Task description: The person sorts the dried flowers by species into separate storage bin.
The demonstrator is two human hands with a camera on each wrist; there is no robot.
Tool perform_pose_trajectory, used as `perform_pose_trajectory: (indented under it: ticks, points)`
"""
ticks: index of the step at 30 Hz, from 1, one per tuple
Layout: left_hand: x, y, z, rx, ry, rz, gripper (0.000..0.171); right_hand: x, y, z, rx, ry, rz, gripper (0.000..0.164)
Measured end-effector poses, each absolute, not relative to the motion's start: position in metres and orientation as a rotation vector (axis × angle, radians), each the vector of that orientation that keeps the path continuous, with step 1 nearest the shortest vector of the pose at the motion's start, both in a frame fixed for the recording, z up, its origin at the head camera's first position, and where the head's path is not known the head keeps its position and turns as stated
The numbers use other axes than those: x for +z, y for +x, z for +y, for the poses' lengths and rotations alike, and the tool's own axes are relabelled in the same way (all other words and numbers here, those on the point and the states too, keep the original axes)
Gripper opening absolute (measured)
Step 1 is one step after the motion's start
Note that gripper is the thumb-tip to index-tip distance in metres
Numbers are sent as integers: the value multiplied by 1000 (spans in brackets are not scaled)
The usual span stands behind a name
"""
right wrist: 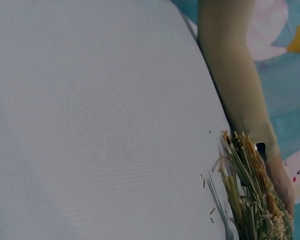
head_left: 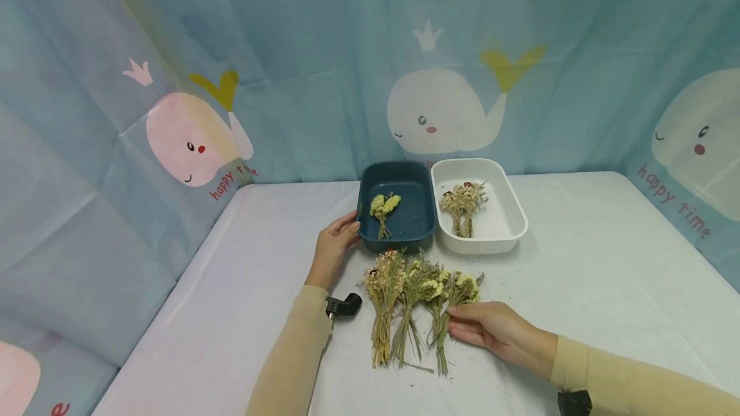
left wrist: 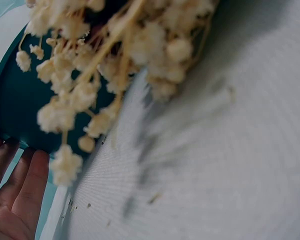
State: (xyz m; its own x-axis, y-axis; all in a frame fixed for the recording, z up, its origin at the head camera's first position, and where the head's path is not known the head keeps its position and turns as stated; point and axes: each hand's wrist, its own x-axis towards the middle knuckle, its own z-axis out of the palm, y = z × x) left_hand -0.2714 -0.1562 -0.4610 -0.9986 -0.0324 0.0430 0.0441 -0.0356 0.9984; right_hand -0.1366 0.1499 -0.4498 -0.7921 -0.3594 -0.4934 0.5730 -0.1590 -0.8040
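Right grip [head_left: 498,332] is pinching the stems of the right-hand bunch [head_left: 442,337], at the right end of a row of bunches [head_left: 383,313] on the desk [head_left: 601,275]. Left grip [head_left: 334,246] is touching the left wall of the blue tray [head_left: 413,218] with extended fingers, holding nothing. Beside the desk's far edge, this tray is containing a yellow sprig [head_left: 383,209]; the adjoining white tray [head_left: 502,218] is containing beige flowers [head_left: 464,203].

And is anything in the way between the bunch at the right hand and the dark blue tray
Yes, low down: neighbouring dried flowers lie on the tray side of that bunch, then the dark blue tray's near wall stands up. Nothing visible hangs above.
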Motion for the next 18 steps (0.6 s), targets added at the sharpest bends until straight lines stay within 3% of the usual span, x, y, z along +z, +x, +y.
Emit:
perform_pose_trajectory:
  ticks: [5, 13, 18]
  points:
    - [-461, -272, -156, -2235, -8, -2141, 44, -448, -134, 148, -1998, 256, 1535, 9]
    - [-460, -271, -157, -2236, -26, -2139, 45, -448, -128, 147, -1994, 289, 1610, 28]
    - [-460, -270, -158, -2239, -34, -2138, 44, -445, -124, 150, -1990, 256, 1624, 25]
